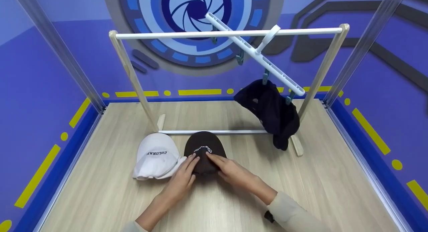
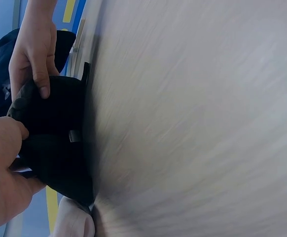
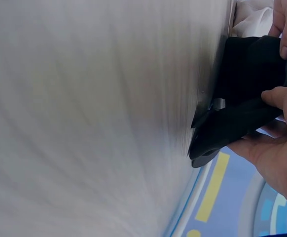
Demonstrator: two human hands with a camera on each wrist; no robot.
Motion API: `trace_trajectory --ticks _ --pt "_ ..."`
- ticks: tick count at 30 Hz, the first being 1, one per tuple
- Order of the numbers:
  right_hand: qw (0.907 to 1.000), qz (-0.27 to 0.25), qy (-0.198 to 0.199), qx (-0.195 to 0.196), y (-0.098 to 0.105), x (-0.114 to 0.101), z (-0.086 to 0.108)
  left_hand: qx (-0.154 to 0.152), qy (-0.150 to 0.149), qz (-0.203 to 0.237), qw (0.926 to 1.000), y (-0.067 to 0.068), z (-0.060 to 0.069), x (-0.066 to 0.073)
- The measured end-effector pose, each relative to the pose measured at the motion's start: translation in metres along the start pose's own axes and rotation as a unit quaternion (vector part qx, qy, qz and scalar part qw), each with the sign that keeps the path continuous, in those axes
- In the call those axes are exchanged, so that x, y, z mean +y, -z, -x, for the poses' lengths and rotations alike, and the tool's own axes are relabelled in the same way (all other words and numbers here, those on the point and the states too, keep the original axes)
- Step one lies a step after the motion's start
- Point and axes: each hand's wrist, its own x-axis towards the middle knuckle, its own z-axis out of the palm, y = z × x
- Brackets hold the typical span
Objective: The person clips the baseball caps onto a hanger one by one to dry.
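A dark brown cap (image 1: 203,145) with light lettering lies on the table, brim toward the rack. My left hand (image 1: 183,176) holds its crown from the left, fingers laid over the top and thumb at the near side. From the right, my right hand (image 1: 234,171) holds the same crown. The left wrist view has the dark cap (image 2: 59,153) between my left hand (image 2: 3,173) and right hand (image 2: 35,49). In the right wrist view, my right hand's thumb and fingers (image 3: 274,96) lie against the dark cap (image 3: 247,74). The cap's inner side faces both wrist cameras.
A white cap (image 1: 157,155) with dark lettering lies beside the brown one on the left. Behind stands a rack (image 1: 160,35) with a white clip hanger (image 1: 247,48). A black cap (image 1: 271,108) hangs from its clips at right. A small black object (image 1: 269,216) lies by the right sleeve.
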Motion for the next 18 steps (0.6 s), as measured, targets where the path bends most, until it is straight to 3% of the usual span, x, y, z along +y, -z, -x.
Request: trace_trajectory --ticks 11,18 --pt "0.9998 -0.014 -0.015 0.002 0.0000 -0.0015 0.0010 0.015 -0.008 -0.003 0.9999 -0.0014 -0.0006 0.0011" --pt "0.9999 -0.005 -0.003 0.012 0.0016 -0.0021 0.0008 0.011 0.003 -0.006 0.9999 -0.0001 -0.0016 0.0030"
